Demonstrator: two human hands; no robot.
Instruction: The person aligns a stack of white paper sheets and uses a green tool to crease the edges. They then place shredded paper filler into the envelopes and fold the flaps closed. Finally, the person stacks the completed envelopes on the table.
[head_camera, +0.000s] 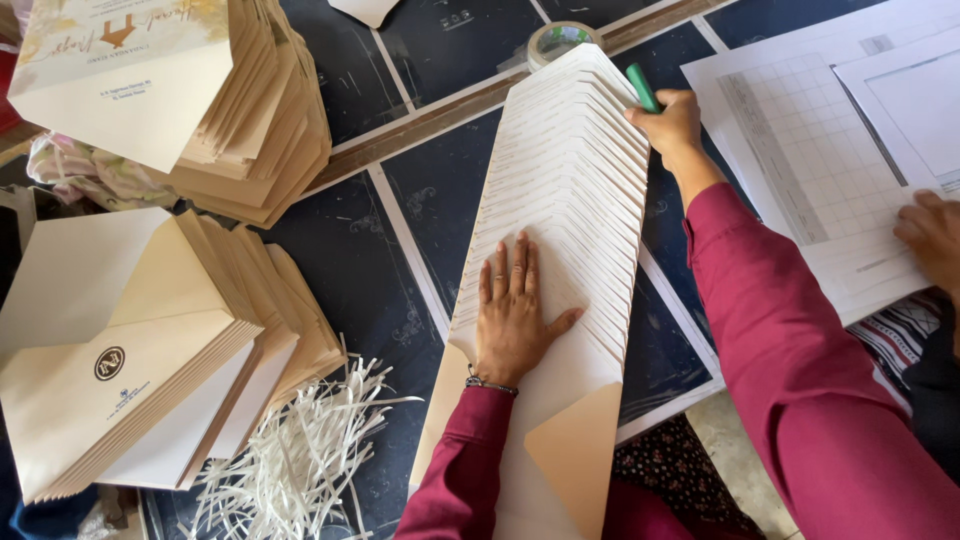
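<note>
Dozens of cream paper envelopes (560, 230), fanned in an overlapping row along the dark desk (360, 270). Pinned mid-row under the flat, spread left hand (512, 320). Farther up, right hand (668, 122) closed round a green stick (642, 87). Light, slippery, probably easily shifted; best pressed flat.

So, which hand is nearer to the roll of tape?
The right hand, holding a green marker just beside the roll of tape. The left hand lies flat, lower on the fanned envelopes.
</note>
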